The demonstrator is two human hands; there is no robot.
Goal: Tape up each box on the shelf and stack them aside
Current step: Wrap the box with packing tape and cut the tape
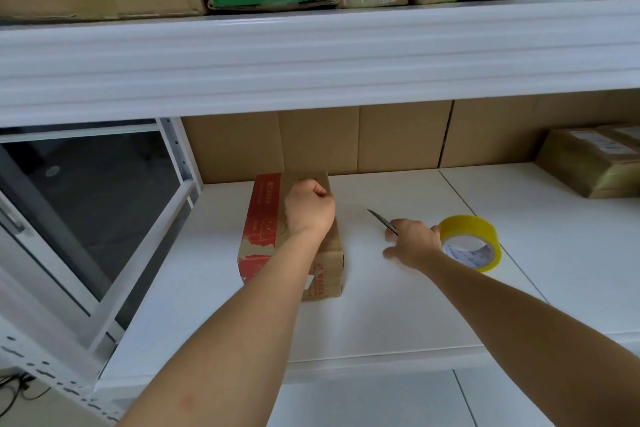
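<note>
The small red-and-brown box (pixel 294 236) lies on the white shelf (pixel 398 305), towards its left end, and seems already taped along the top, so the sealing step looks close to done. The left hand (pixel 309 206) rests on the far end of the box with fingers curled into a fist; whether it pinches a tape end cannot be told from here. The right hand (pixel 414 242) lies low on the shelf, gripping a knife (pixel 382 222) with its blade pointing away, the yellow tape roll (pixel 471 242) just beside it. Next comes cutting or letting go, then lifting the box aside with both arms.
</note>
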